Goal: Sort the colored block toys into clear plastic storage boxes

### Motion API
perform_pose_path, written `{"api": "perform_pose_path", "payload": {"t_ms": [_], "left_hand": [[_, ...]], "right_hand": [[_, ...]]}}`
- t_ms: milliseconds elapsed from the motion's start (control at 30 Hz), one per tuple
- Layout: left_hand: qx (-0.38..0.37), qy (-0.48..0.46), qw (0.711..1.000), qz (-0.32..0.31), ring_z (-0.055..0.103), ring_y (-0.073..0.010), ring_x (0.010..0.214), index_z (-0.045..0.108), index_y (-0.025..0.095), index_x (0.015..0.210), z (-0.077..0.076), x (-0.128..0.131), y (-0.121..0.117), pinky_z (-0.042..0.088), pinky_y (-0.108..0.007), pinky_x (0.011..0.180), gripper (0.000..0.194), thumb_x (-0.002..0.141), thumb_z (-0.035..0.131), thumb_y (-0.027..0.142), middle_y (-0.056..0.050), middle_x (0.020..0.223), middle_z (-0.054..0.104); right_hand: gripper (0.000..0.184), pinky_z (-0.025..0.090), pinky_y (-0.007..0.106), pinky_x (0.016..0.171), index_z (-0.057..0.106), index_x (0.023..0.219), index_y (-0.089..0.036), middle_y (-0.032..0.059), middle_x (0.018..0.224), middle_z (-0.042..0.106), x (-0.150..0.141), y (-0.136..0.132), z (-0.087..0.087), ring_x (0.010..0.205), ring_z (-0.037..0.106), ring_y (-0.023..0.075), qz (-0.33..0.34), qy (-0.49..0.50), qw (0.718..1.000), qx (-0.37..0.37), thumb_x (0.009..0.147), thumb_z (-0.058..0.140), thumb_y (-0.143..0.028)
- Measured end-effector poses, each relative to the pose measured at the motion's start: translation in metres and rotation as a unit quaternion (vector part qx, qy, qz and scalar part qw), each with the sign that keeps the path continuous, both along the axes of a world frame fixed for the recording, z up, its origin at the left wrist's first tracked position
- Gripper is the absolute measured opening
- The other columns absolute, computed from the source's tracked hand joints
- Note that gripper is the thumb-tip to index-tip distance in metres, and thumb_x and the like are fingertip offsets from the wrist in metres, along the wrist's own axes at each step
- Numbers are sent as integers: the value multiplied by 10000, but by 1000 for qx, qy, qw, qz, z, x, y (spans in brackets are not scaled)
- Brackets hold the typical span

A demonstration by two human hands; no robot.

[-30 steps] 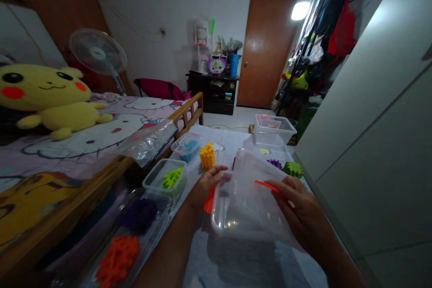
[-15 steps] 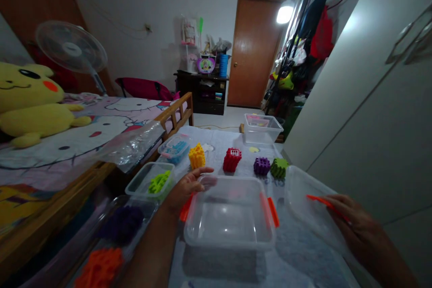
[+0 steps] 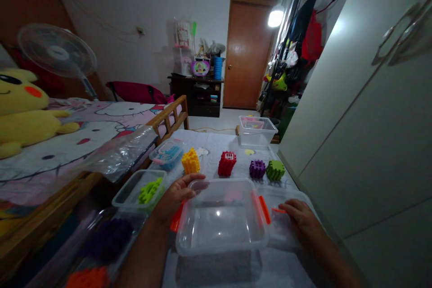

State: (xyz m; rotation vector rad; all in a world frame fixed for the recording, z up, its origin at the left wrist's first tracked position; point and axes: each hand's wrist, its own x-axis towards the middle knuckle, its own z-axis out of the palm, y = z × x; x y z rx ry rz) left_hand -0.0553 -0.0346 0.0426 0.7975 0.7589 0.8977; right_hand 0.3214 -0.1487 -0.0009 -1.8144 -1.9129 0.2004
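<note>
A clear plastic box (image 3: 221, 222) with orange clips sits open on the grey cloth in front of me. My left hand (image 3: 175, 195) grips its far left corner, fingers curled over the rim. The box's clear lid (image 3: 286, 227) lies flat on the cloth just right of the box. My right hand (image 3: 302, 225) rests on that lid with fingers bent over it. Beyond the box stand a yellow block cube (image 3: 191, 161), a red one (image 3: 227, 164), a purple one (image 3: 257, 168) and a green one (image 3: 275, 170).
Left of the box are clear tubs with green pieces (image 3: 148, 190), purple pieces (image 3: 108, 240), orange pieces (image 3: 87, 277) and blue pieces (image 3: 168, 153). Another clear tub (image 3: 256, 131) stands at the far end. A bed (image 3: 67, 144) lies left, white cupboard doors (image 3: 364, 144) right.
My right hand lifted the lid off the box, swung it to the right and laid it flat on the cloth beside the box. My left hand stayed on the box's corner.
</note>
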Motion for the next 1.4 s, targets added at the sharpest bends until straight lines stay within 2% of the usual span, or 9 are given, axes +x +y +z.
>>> {"api": "perform_pose_path", "payload": {"t_ms": [267,433,567,667,800,1067,1200,1300,1400], "left_hand": [[-11,-7,999,40,721,-229,808,687,165,999,-5,3,4,518,-322,769,448,563,791,163,-101,917,784],[-6,-37,997,66,726,-223,814,682,156,997,-7,3,6,530,-315,777,399,612,787,165,-99,908,784],[-9,-56,995,81,730,-212,805,682,154,1013,-10,6,6,541,-298,770,358,665,766,170,-100,906,784],[0,-46,994,103,732,-201,805,693,147,1036,-18,8,9,548,-273,756,332,717,765,209,-88,908,780],[-1,-66,987,144,727,-180,744,723,121,958,-31,11,16,560,-246,715,226,761,740,231,-64,848,768],[-122,-179,956,196,702,-169,594,681,108,772,-29,22,17,581,-266,619,125,836,580,141,-64,685,730],[-170,-206,931,249,684,-158,543,657,121,736,-30,24,20,574,-258,591,134,827,558,122,-45,631,706],[-180,-215,923,264,667,-143,517,637,127,713,-32,24,23,566,-245,576,136,811,549,91,-27,598,686],[-190,-215,921,265,659,-139,509,619,131,696,-32,25,24,567,-248,574,141,800,543,74,-18,592,679]], "right_hand": [[412,509,465,973,753,1024,-191,134,1109,707,-10,-7,-4,1057,645,277,34,18,999,-28,716,483,-148],[364,482,537,1010,731,1086,-195,163,1192,690,-16,-3,23,1137,625,327,10,73,997,-39,801,541,-318],[485,501,502,999,629,1280,-210,148,1332,624,-47,7,50,1122,636,303,-14,145,988,-52,889,520,-475],[567,511,497,984,540,1378,-207,150,1359,607,-73,16,58,1122,635,301,-19,174,983,-60,912,494,-525],[478,428,493,1086,613,1269,-188,148,1343,617,-93,22,56,1247,568,297,28,142,988,-48,974,374,-479],[463,534,455,925,659,1145,-225,122,1135,713,-85,15,68,1048,675,295,20,51,995,-85,960,390,-553],[438,530,463,915,662,1119,-211,133,1134,713,-72,38,97,1043,675,298,13,18,999,-44,941,433,-539],[345,526,445,908,661,1108,-221,114,1115,717,-70,75,119,1023,680,284,49,-10,998,-34,918,508,-465],[365,510,436,949,638,1178,-175,140,1190,695,-76,118,127,1088,662,288,81,-24,995,-61,880,577,-376]]}}
